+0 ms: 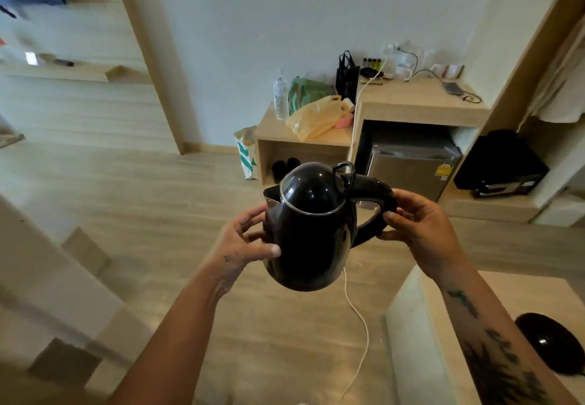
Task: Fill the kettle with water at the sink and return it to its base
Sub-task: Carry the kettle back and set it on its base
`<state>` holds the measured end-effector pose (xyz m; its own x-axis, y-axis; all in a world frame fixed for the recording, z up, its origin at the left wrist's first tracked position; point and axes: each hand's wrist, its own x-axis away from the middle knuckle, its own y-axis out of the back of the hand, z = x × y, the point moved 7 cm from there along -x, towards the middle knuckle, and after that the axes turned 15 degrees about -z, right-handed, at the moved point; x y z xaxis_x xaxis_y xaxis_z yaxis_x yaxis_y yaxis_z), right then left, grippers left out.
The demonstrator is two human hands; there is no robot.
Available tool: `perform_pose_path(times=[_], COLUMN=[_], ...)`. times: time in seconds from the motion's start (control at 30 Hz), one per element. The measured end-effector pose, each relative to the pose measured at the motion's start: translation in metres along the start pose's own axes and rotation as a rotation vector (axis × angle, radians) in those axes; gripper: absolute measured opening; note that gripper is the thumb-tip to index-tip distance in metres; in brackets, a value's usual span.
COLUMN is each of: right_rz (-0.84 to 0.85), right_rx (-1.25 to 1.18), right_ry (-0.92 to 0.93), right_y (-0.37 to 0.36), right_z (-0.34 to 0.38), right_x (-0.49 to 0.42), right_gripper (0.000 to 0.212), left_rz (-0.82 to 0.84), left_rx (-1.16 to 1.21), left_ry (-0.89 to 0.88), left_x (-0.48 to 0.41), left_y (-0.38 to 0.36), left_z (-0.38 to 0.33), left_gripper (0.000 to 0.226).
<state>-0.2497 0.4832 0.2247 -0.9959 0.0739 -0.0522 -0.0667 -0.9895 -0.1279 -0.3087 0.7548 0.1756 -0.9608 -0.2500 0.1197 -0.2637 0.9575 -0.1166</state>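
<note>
A glossy black electric kettle point(311, 230) with its lid closed hangs in the air in front of me, held between both hands above the wooden floor. My right hand point(421, 229) grips its curved handle on the right. My left hand point(245, 240) cups the body on the left side, just below the spout. The round black kettle base point(550, 343) lies on a pale counter point(421, 335) at the lower right, apart from the kettle. No sink is in view.
A white cable point(359, 319) trails across the floor below the kettle. Ahead stand a low wooden unit point(304, 143) with a water bottle and plastic bags, a small fridge point(411, 170), and a desk point(424, 101) with chargers. A bed edge lies at the left.
</note>
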Motion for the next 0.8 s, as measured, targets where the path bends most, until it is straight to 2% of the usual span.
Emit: perform_pose_path(times=[0.17,0.4,0.67,0.8], right_rz=[-0.074,-0.205,-0.273,-0.315], right_rx=[-0.056,-0.001,0.009,0.006], right_ry=[-0.011,0.013,0.060,0.047], right_y=[0.008,0.044,0.106,0.141], right_z=[-0.002,-0.008,-0.010,-0.004], right_x=[-0.051,-0.130,-0.244,-0.300], right_gripper=[0.033,0.038,0.041,0.040], left_rz=[0.077,0.199,0.211,0.232], left_rx=[-0.017,-0.095,-0.124,-0.116], left_ry=[0.012,0.052,0.059,0.084], left_x=[-0.065,-0.150,-0.257,-0.305], left_y=[-0.027,-0.092,-0.189,-0.246], left_z=[-0.005,-0.004,-0.002,-0.011], left_gripper=[0.097,0.096,0.102,0.097])
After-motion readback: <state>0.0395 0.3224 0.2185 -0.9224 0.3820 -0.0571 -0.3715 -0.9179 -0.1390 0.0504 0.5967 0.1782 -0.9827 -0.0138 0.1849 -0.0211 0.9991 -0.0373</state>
